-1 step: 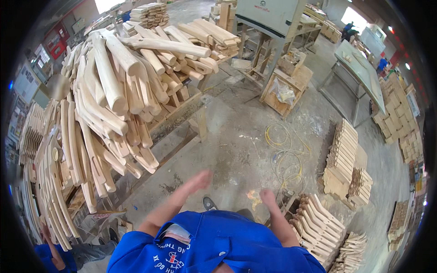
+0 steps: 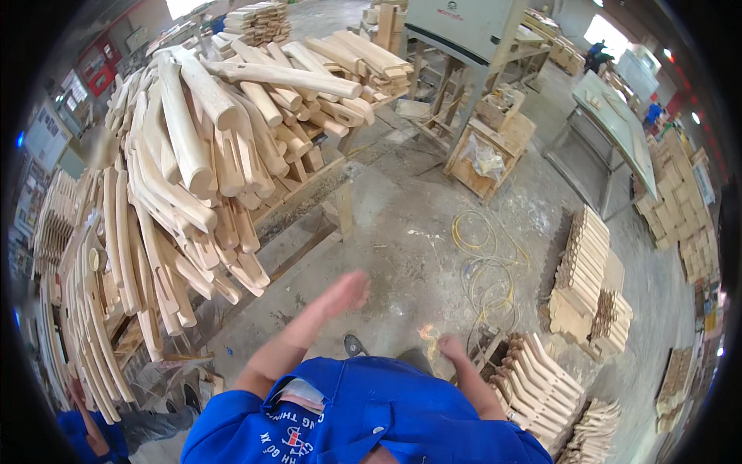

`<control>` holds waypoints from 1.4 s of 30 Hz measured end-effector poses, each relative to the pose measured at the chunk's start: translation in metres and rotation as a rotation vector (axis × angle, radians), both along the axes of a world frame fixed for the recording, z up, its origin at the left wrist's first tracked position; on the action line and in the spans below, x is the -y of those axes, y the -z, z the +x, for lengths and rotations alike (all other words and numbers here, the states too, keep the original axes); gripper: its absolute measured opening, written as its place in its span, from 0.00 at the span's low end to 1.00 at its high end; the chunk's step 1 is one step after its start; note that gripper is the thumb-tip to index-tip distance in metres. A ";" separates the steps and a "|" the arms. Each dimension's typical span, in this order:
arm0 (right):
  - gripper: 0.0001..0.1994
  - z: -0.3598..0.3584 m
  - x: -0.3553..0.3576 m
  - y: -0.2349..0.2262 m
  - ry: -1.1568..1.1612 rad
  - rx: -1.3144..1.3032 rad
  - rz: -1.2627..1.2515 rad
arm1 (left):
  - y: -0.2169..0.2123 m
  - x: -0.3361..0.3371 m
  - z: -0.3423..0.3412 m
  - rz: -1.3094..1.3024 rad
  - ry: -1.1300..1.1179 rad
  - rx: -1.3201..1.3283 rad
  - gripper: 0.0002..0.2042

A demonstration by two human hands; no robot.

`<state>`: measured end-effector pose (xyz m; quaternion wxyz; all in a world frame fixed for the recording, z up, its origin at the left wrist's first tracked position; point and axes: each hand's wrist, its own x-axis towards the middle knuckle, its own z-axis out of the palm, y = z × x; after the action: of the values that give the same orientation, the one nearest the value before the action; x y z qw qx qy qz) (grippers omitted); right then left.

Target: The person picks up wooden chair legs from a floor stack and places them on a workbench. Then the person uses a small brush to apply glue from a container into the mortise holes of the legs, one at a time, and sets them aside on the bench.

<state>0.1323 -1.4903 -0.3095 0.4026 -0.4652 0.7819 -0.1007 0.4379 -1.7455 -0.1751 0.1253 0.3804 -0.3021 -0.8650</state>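
Beside the big heap of curved wooden pieces [image 2: 193, 155], my left hand [image 2: 345, 292] hangs out in front of me over the concrete floor [image 2: 402, 216], blurred, the fingers together and stretched out flat, with nothing in it. That heap is the nearest thing to it, up and to the left of the hand: pale, smooth-sanded timber, each piece long and gently bowed, thick and rounded at one end and tapering at the other, some with a slot or notch cut in the side. They lie crisscrossed and fanned out, ends jutting toward me, on a low rough wooden frame. My right hand [image 2: 450, 348] is lower, on the far side of my body from the heap, close to my blue shirt [image 2: 363, 417]; its fingers look loosely curled, and I cannot tell whether it has hold of anything. Just to the right of that hand stands a row of shorter shaped wooden parts [image 2: 541, 387], stacked on edge, with stepped, comb-like profiles and the same pale raw colour. Farther right of the heap, past a loose coil of yellow cable [image 2: 483, 271] lying on the floor, is a neat upright stack of flat wooden blanks [image 2: 587, 263]. The floor is grey, dusty and scuffed, with scraps of wood. Behind the heap, toward the top, an open wooden crate [image 2: 487, 151] sits under a grey machine cabinet [image 2: 456, 31]. Left of the heap, thin bent slats [image 2: 85, 309] lean together in a fan.
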 end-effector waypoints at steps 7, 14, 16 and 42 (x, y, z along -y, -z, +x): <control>0.14 -0.050 -0.003 0.028 -0.091 0.264 0.655 | -0.205 0.177 -0.098 -0.302 -0.611 -0.379 0.32; 0.14 -0.226 0.216 0.023 -0.476 -0.284 -0.118 | -0.265 0.275 -0.076 -0.372 -1.018 -0.889 0.13; 0.15 -0.203 0.298 0.005 -0.004 0.045 -0.073 | -0.287 0.250 -0.034 -0.650 -0.993 -0.896 0.13; 0.07 -0.031 0.706 -0.379 0.125 1.208 -0.727 | -0.135 0.247 -0.108 -0.358 -0.965 0.001 0.12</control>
<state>0.1014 -2.1961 0.0691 0.5787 -0.3872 0.3636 -0.6189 0.3297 -1.9930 -0.0402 0.5731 0.4497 -0.2355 -0.6434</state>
